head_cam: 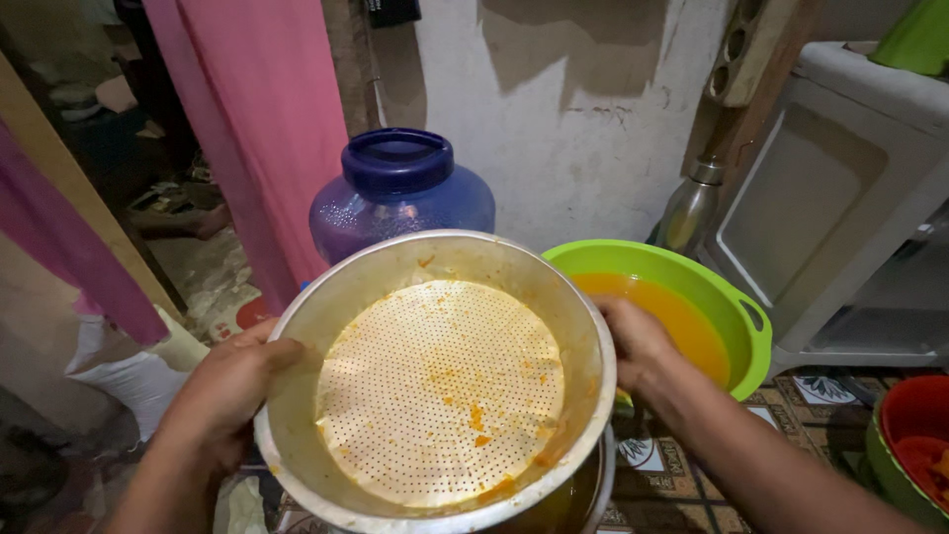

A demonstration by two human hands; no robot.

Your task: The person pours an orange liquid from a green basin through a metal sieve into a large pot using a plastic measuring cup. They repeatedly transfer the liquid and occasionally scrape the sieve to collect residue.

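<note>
Both hands hold a round metal strainer (435,386) by its rim, tilted toward the camera at frame centre. Left hand (222,396) is at the strainer's 9 o'clock, its grip closed on the rim with the thumb lying over the edge. Right hand (638,341) is at 3 o'clock, its grip likewise closed on the rim. The strainer's perforated bottom carries orange residue, heaviest toward 5 o'clock, with smears on the inner wall. It sits over a metal pot (583,494), only partly visible below it at 5 o'clock; whether the two touch cannot be told.

A green basin (732,307) holding orange liquid stands at 2 o'clock, just beside the right hand. A blue jar (400,193) with a dark lid stands at 12 o'clock, behind the strainer. A pink curtain (257,129) hangs at 11 o'clock. A steel bottle (687,213) stands at 1 o'clock against the wall. A red bowl (919,435) lies at 4 o'clock on the patterned floor (672,465).
</note>
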